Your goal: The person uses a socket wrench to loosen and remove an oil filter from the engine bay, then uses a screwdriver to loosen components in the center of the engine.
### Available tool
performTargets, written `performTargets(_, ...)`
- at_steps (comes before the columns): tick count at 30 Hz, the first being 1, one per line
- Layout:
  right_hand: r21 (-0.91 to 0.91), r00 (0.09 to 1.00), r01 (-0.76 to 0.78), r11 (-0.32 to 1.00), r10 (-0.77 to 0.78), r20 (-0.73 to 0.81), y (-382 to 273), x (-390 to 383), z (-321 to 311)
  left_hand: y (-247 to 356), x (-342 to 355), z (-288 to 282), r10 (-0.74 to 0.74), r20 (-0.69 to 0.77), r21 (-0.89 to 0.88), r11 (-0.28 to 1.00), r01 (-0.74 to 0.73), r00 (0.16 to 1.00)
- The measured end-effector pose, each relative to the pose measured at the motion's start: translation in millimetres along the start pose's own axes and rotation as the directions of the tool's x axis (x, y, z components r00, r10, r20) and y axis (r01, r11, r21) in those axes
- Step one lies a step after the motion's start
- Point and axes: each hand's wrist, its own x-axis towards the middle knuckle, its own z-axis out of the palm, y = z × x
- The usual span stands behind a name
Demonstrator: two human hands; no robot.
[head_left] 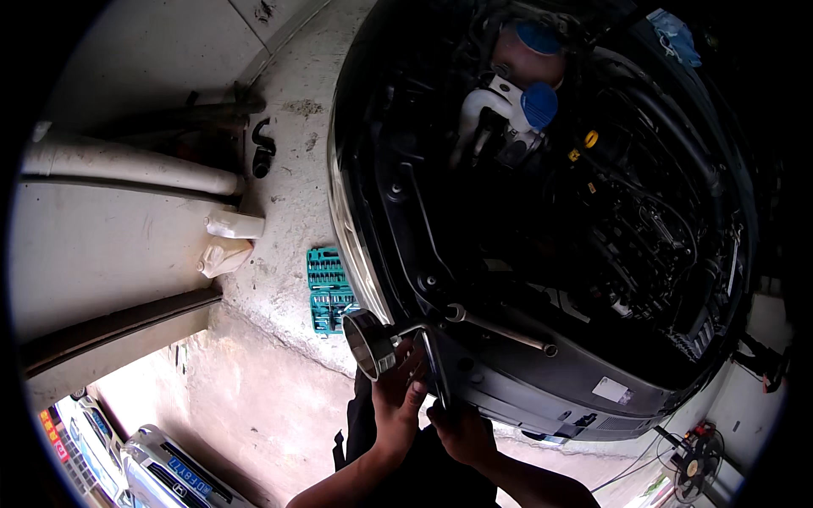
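Observation:
I look down into the open engine bay [593,220] of a dark car. My left hand [398,394] holds a round metal cup-shaped tool [368,341] at the car's front edge. My right hand [461,432] grips the dark handle [434,364] joined to that tool. A long metal wrench [500,328] lies on the front panel just right of my hands. Two blue caps [539,103] top reservoirs deep in the bay, near a yellow cap [590,138].
An open teal socket set [329,290] lies on the concrete floor left of the car. White plastic jugs [224,252] and a large pipe [127,165] sit by the wall. Parked cars [161,474] show at lower left, a fan [694,466] at lower right.

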Motion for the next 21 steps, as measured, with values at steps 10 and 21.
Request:
performTargets(10, 0.035, 0.923, 0.120, 0.992, -0.124, 0.363, 34.4, 94.4, 168.9, -95.4, 96.4, -290.8, -0.367, -0.557, -0.077, 0.916, 0.394, 0.745)
performTargets(21, -0.093, 0.941, -0.014, 0.996, 0.045, 0.337, 77.9, 186.0, 203.4, -300.4, 277.7, -618.5, -0.292, -0.845, 0.430, 0.130, 0.894, 0.449)
